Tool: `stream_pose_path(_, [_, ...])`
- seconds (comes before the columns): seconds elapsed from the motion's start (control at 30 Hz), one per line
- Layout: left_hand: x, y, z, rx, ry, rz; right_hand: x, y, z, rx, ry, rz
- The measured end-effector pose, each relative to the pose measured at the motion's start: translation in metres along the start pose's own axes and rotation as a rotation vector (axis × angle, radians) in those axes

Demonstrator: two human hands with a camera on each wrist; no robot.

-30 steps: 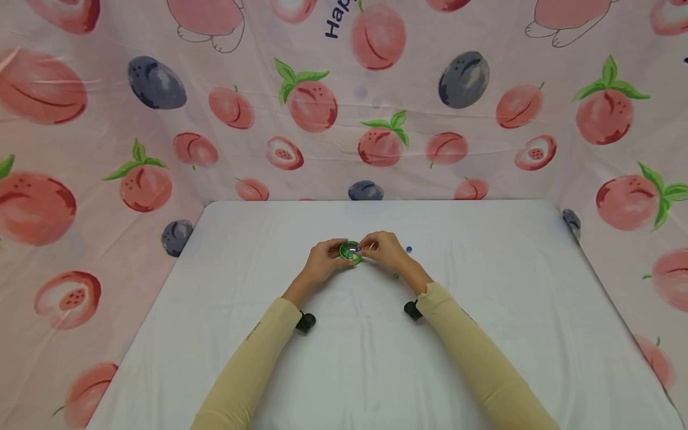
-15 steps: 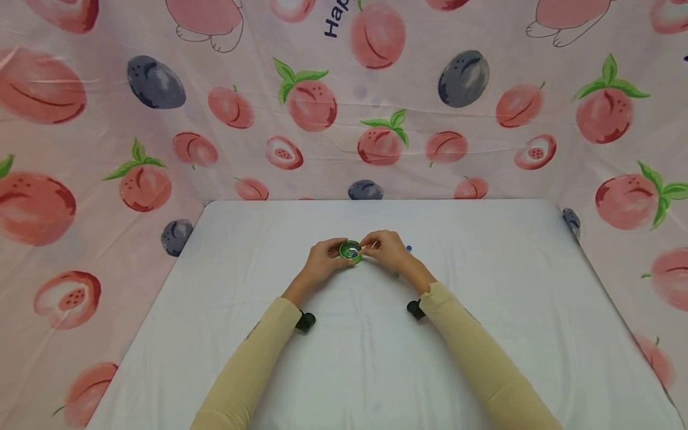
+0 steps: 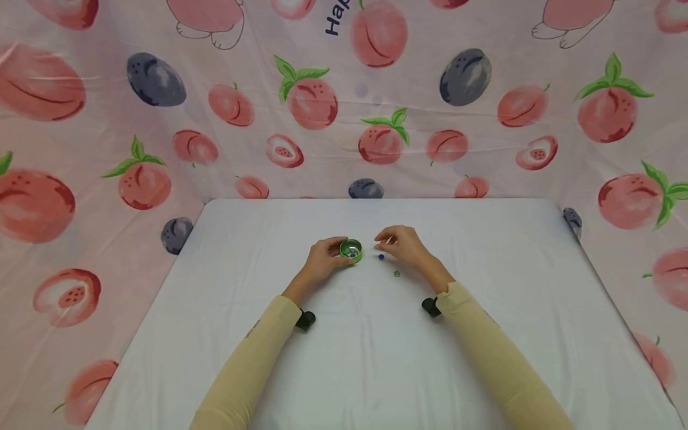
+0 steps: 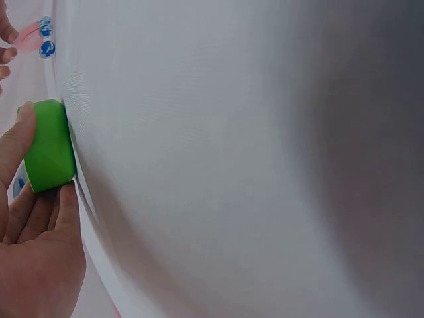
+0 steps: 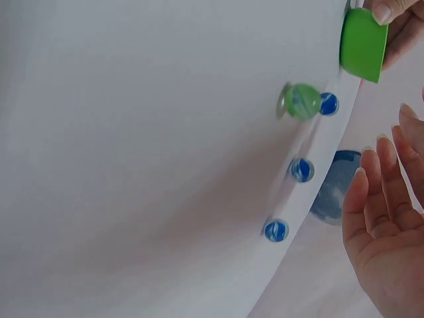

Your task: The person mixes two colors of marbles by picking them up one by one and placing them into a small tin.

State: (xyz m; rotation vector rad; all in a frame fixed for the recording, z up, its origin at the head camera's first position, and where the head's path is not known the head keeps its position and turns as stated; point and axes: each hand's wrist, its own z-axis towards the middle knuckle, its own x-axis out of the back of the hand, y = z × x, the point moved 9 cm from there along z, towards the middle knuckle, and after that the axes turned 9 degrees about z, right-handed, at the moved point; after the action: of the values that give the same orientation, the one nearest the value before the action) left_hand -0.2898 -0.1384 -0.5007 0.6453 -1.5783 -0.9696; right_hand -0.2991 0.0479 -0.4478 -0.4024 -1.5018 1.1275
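Note:
My left hand [image 3: 321, 263] grips a small green bowl [image 3: 344, 258] by its side, thumb near and fingers behind. Inside it, small glassy blue and green pieces show. In the left wrist view, thumb and fingers hold the green bowl [image 4: 50, 149] on the white cloth. To its right hovers my right hand [image 3: 405, 246], fingers loosely bent, with nothing visible between them. Just below those fingertips lies a blue marble [image 3: 381, 257], and nearer me a green marble [image 3: 396, 273]. The right wrist view shows the green marble [image 5: 303, 101] blurred, and several blue marbles, one [image 5: 276, 230] lowest.
A white cloth [image 3: 344, 358] covers the table. Fruit-patterned pink fabric [image 3: 333, 149] hangs at the back and both sides. Each wrist carries a black camera, such as the left one [image 3: 306, 321].
A blue marble pinched over the bowl left my right hand's fingers, and blue now shows inside. My right hand has since drawn back rightward. A blue marble now lies closer to the bowl.

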Motion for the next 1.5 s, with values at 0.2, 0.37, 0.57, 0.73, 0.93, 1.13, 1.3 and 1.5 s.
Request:
stream_pose_path(0.2, [0.000, 0.000, 0.000, 0.000, -0.005, -0.006, 0.013, 0.007, -0.004, -0.034, 0.024, -0.008])
stream_pose_path(0.37, [0.000, 0.001, -0.001, -0.008, -0.009, -0.015, 0.025, 0.013, -0.009, -0.047, 0.057, -0.009])
stream_pose_path(0.57, [0.000, -0.001, 0.001, -0.010, -0.003, -0.013, 0.037, 0.022, -0.013, -0.062, 0.077, -0.019])
stream_pose_path(0.73, [0.001, 0.000, 0.000, -0.019, 0.002, 0.000, 0.043, 0.031, -0.016, -0.094, 0.086, -0.031])
stream_pose_path(0.93, [0.000, -0.001, 0.001, -0.012, 0.002, -0.009, 0.047, 0.037, -0.021, -0.112, 0.094, -0.040])
stream_pose_path(1.13, [0.000, -0.002, 0.000, -0.004, -0.002, -0.018, 0.050, 0.050, -0.023, -0.143, 0.088, -0.053])
stream_pose_path(1.3, [0.000, -0.001, 0.000, -0.006, -0.004, -0.014, 0.048, 0.061, -0.024, -0.162, 0.070, -0.054])
stream_pose_path(1.5, [0.000, -0.001, 0.001, -0.004, -0.005, -0.010, 0.047, 0.067, -0.025, -0.170, 0.057, -0.052])
